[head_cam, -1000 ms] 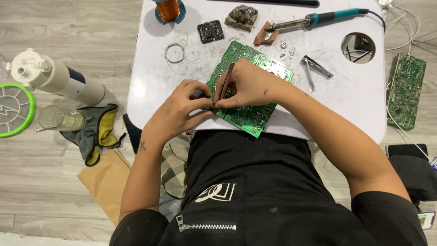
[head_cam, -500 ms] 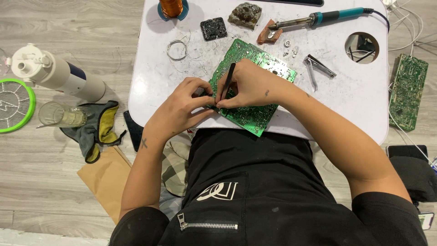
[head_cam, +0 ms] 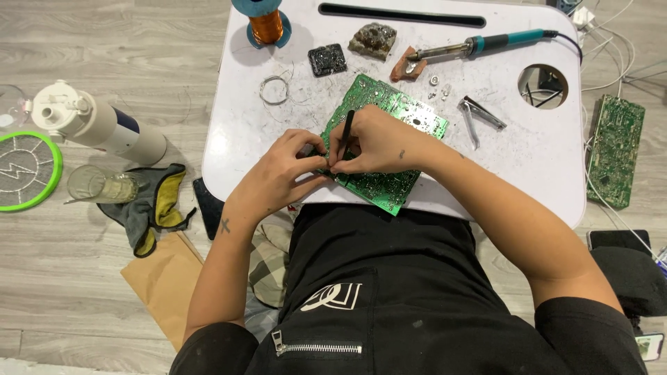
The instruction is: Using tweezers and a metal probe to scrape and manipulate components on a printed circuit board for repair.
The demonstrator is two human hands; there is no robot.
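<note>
Fingers of the left hand (head_cam: 288, 167) pinched something hidden at the flat green circuit board (head_cam: 389, 114). Beside it, the right hand (head_cam: 372, 146) gripped a thin black tool (head_cam: 347, 128); its tip was covered.

A circuit board (head_cam: 389, 139) is laid on the counter (head_cam: 528, 173), at its near edge. Behind the board, a wire spool (head_cam: 262, 21) is set at the left and a soldering iron (head_cam: 479, 45) at the right. A second board (head_cam: 613, 149) is placed on the floor, right of the counter.
</note>
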